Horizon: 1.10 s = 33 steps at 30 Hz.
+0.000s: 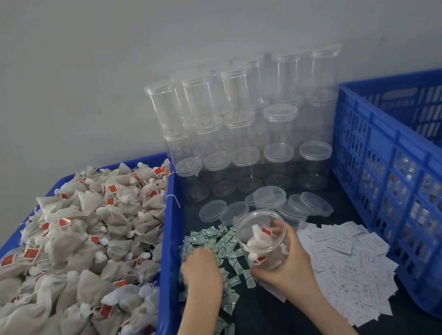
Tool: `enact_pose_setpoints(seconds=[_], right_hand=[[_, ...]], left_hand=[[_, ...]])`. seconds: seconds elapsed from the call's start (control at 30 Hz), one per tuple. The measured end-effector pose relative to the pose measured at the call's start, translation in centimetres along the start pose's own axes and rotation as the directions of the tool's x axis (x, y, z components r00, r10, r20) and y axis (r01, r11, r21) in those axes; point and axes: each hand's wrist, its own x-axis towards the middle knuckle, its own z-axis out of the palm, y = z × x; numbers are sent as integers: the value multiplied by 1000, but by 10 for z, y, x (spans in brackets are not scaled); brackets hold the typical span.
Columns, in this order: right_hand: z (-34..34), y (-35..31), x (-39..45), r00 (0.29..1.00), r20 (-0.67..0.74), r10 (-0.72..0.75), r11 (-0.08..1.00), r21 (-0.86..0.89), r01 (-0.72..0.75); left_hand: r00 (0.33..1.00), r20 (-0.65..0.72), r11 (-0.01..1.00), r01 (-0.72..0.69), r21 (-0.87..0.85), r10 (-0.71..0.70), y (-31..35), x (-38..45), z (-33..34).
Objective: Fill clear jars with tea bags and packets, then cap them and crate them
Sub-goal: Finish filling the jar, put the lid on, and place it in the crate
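Note:
My right hand (pixel 285 262) grips an uncapped clear jar (pixel 263 236) from the right side; a few tea bags with red tags lie inside it. My left hand (pixel 201 271) reaches down onto the pile of small green packets (pixel 221 244) on the dark table, its fingers hidden in the heap. A blue bin (pixel 167 253) at the left is heaped with tea bags (pixel 81 251). Loose clear lids (pixel 269 197) lie behind the held jar.
Stacked empty capped jars (pixel 246 133) stand against the wall. White paper slips (pixel 348 260) are spread to the right of my right hand. A large blue slotted crate (pixel 410 178) fills the right side, with jars inside it.

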Motion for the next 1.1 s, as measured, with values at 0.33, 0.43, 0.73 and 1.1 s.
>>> enact_pose_setpoints(seconds=[0.33, 0.43, 0.73, 1.1], right_hand=[[-13, 2, -6, 999, 35, -11, 1000, 30, 10], [-13, 6, -6, 999, 43, -7, 999, 42, 5], [-10, 13, -5, 1000, 30, 3, 999, 41, -4], [-11, 19, -4, 1000, 9, -13, 1000, -10, 13]], left_hand=[[987, -154, 997, 54, 48, -46, -2, 3, 19], [982, -182, 997, 63, 39, -55, -1, 1, 19], [956, -266, 990, 104, -92, -125, -2, -12, -7], [911, -247, 761, -413, -501, 331, 38, -29, -83]])
